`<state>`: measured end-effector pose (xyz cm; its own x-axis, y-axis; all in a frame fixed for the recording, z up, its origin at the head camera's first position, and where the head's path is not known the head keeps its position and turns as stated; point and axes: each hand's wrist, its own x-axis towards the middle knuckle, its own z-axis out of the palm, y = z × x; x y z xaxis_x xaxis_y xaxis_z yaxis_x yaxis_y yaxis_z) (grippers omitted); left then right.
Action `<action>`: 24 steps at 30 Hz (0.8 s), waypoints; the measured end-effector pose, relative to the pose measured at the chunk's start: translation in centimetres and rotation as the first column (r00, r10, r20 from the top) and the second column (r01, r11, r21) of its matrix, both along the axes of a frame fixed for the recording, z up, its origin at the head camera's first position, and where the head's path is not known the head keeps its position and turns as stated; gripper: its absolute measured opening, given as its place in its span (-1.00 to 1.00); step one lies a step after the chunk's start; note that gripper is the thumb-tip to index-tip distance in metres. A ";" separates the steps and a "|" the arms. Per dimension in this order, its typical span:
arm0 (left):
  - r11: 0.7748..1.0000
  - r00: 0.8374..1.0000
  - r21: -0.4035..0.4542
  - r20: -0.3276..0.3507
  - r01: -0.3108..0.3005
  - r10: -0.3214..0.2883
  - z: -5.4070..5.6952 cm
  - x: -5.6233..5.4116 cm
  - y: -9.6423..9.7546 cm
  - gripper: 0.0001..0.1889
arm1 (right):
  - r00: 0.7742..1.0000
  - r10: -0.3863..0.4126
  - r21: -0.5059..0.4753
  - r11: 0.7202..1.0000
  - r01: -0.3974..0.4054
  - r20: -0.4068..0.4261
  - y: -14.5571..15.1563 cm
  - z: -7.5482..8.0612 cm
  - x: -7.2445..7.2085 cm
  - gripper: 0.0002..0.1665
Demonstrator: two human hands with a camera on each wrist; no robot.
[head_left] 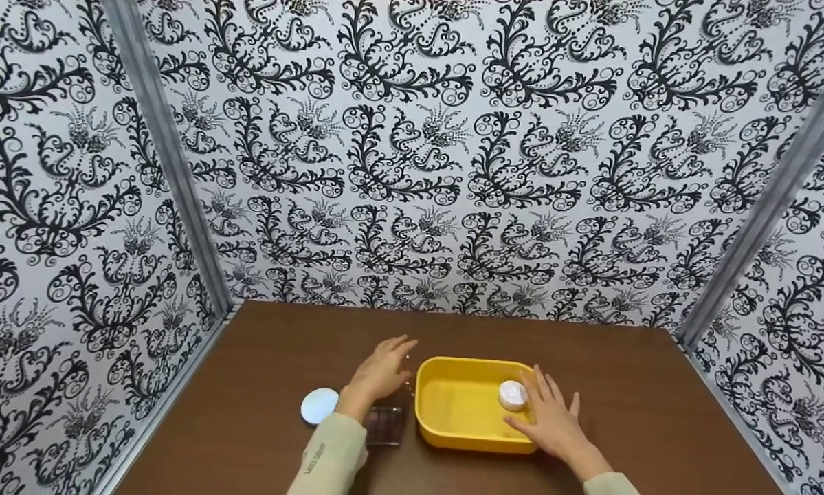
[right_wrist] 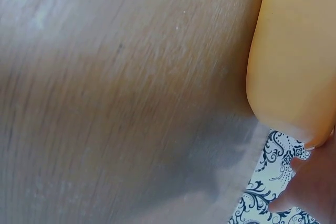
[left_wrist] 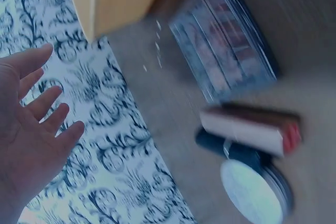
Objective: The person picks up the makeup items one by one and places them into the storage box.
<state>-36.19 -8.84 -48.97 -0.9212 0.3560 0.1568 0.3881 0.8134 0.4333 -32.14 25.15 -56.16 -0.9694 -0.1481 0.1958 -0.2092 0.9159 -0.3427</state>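
My left hand (head_left: pixel 382 371), fingers loosely extended and holding nothing, hovers over the table left of the yellow bin (head_left: pixel 477 443). Below its wrist lies a clear-lidded makeup palette (head_left: pixel 386 426), partly covered by the sleeve. In the left wrist view the same palette (left_wrist: pixel 226 45) shows dark and reddish pans. My right hand (head_left: pixel 552 416) spreads its fingers over the bin's right rim. Inside the bin, beside the right thumb and fingers, sits a round white container (head_left: pixel 513 396). The right wrist view catches the bin's outer side (right_wrist: pixel 294 61) and part of the hand.
Left of the left forearm lies a round, pale-topped compact (head_left: pixel 319 405). A pinkish-white tube (left_wrist: pixel 244 129) with a red end and a dark cylinder (left_wrist: pixel 231 148) lie beside it. A thin shiny strand (left_wrist: pixel 158 43) lies near the bin. Patterned walls (head_left: pixel 412 172) enclose the brown table (head_left: pixel 302 344).
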 end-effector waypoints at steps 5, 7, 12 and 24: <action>0.999 0.999 0.022 -0.003 -0.044 0.044 -0.4 0.3 -3.0 -0.36 | 1.000 -0.007 0.012 1.000 0.007 -0.005 0.2 -0.2 0.0 0.09; 0.998 0.998 0.029 -0.015 -0.063 0.064 -0.6 0.6 -4.2 -0.37 | 1.000 -0.007 0.010 1.000 0.008 -0.011 0.2 -0.2 0.0 0.07; 0.992 0.993 0.047 -0.015 -0.118 0.119 -1.6 1.3 -7.1 -0.36 | 1.000 -0.012 0.008 1.000 0.012 0.000 0.2 -0.3 -0.1 0.07; 0.971 0.971 0.030 0.037 -0.238 0.237 -3.6 2.9 -12.3 -0.38 | 1.000 -0.006 -0.009 1.000 0.006 0.001 -0.1 0.0 -0.2 0.07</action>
